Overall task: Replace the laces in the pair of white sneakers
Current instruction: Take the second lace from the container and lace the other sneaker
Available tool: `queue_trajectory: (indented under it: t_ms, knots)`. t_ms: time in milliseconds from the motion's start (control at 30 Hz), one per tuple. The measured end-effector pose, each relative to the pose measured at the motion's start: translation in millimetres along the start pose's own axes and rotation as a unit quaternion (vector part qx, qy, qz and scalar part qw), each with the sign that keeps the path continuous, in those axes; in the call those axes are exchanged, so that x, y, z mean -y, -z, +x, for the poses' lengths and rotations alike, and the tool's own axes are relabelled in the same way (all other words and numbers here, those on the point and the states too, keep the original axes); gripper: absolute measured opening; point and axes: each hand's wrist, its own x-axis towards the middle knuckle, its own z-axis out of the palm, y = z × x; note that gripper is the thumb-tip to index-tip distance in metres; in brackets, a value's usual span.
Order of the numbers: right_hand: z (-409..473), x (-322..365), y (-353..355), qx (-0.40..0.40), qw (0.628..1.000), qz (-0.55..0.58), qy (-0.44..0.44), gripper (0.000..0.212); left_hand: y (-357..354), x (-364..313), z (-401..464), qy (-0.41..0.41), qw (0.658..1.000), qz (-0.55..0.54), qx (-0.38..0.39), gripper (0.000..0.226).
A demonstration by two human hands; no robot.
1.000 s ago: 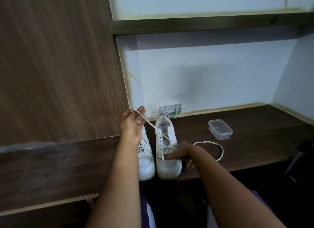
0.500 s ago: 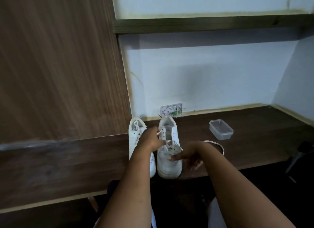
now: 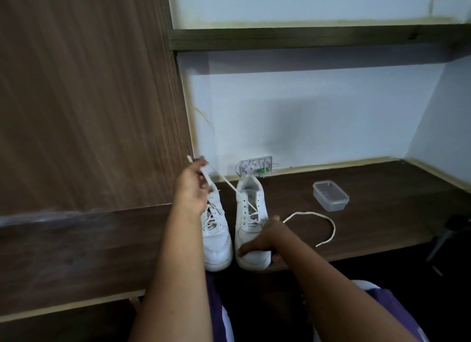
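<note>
- My left hand [image 3: 192, 186] is raised over the heel of the left sneaker [image 3: 215, 235], fingers curled, pinching one end of the lace [image 3: 226, 183]; its tip pokes out above my knuckles.
- From that pinch the lace runs taut, down and to the right, into the upper eyelets of the right sneaker [image 3: 251, 221].
- My right hand [image 3: 265, 242] grips the toe of the right sneaker, thumb across the toe cap, the other fingers wrapped round its outer side.
- Both sneakers stand side by side at the near edge of the counter [image 3: 382, 214], toes towards me, heels towards the wall, long axes running straight away from me.
- The lace's other end [image 3: 328, 235] lies slack on the counter to the right of that shoe, looping back towards my right hand.
- I judge the next eyelet lies down and right of my left fingers, so the left hand is nearer for threading.
- A clear plastic container [image 3: 330, 195] sits further right, well apart.
</note>
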Motion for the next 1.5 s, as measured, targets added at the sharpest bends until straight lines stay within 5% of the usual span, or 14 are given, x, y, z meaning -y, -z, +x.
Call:
queue_trajectory:
  t_ms: [200,300,433,600,767,867,967,1067,1100,1167,1233,1267,1333,1500]
  knots:
    - [4,1,3,0.083,0.991,0.069,-0.077,0.119,9,-1,0,-0.052,0.994,0.082,0.049,0.023]
    - [6,-3,23,0.148,0.988,0.033,-0.04,0.068,13,10,3,-0.065,0.97,0.221,0.075,0.025]
    - [32,-17,49,-0.011,0.993,-0.092,0.079,0.055,2,16,-8,-0.104,0.95,0.277,0.099,0.024]
    - [47,-27,43,0.02,0.962,-0.258,0.089,0.042,-22,18,-27,-0.091,0.953,0.203,0.206,0.02]
    - [33,-23,76,0.001,0.983,-0.111,0.143,0.029,-30,32,-28,-0.089,0.931,0.286,0.206,0.018]
    - [25,-29,105,-0.135,0.953,0.216,0.165,0.018,-34,56,-29,-0.064,0.843,0.463,0.267,0.008]
    - [18,-31,122,-0.171,0.793,0.572,0.12,0.028,-42,84,-40,-0.01,0.7,0.603,0.383,0.012]
    - [11,-32,131,-0.159,0.687,0.688,0.172,0.03,-49,104,-50,-0.017,0.556,0.696,0.453,0.027]
    - [7,-32,134,-0.15,0.643,0.726,0.194,0.027,-51,109,-51,-0.027,0.556,0.698,0.45,0.028]
    - [-2,-30,140,-0.144,0.585,0.769,0.212,0.021,-56,111,-53,-0.085,0.648,0.654,0.381,0.022]
    - [-8,-27,142,-0.172,0.616,0.741,0.204,0.019,-62,106,-54,-0.199,0.778,0.555,0.217,0.016]
    - [-11,-23,140,-0.181,0.648,0.711,0.203,0.02,-64,102,-53,-0.262,0.814,0.496,0.149,0.017]
    - [-16,-13,130,-0.183,0.702,0.657,0.206,0.022,-68,97,-50,-0.318,0.837,0.428,0.125,0.025]
    - [-12,8,95,-0.158,0.762,0.585,0.228,0.011,-67,99,-52,-0.097,0.887,0.387,0.232,0.013]
